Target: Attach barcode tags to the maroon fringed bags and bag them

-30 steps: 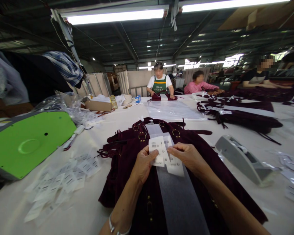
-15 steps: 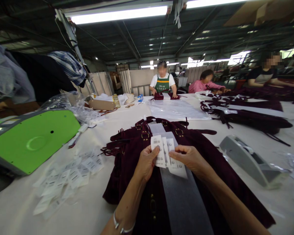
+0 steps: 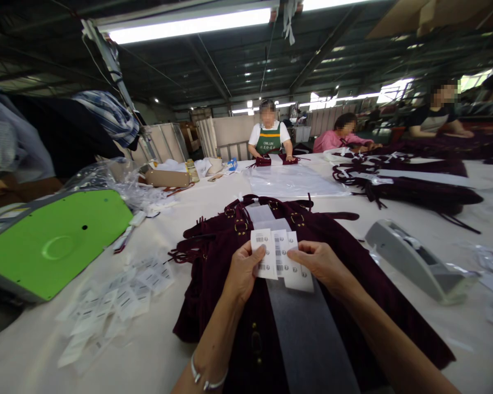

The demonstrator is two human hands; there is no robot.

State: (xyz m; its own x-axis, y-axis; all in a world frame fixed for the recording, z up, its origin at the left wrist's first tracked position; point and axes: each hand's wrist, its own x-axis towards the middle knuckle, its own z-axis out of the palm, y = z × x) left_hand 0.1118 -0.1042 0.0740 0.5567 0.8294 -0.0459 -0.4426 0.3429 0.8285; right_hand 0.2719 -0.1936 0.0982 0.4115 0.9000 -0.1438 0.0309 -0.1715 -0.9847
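Observation:
My left hand (image 3: 243, 268) pinches white barcode labels (image 3: 264, 269) between thumb and fingers. From the other side, my right hand (image 3: 321, 264) grips the right edge of the fanned barcode labels (image 3: 299, 279). The labels overlap, and their small print is too fine to read. Beneath both hands lies a dark maroon bag (image 3: 205, 279) with buckles, straps and fringes. A long pale grey strip (image 3: 304, 334) runs down its middle.
Loose printed labels (image 3: 123, 295) lie to the left, near a green-sided machine (image 3: 66, 241). A grey tape dispenser (image 3: 419, 262) stands on the right. Further back are clear plastic sheets (image 3: 291, 180), more maroon bags (image 3: 419, 183) and a co-worker in a green apron (image 3: 270, 141).
The labels in my hands have been fanned and turned to lie flatter toward me, showing more of their faces. Both hands stay in nearly the same place.

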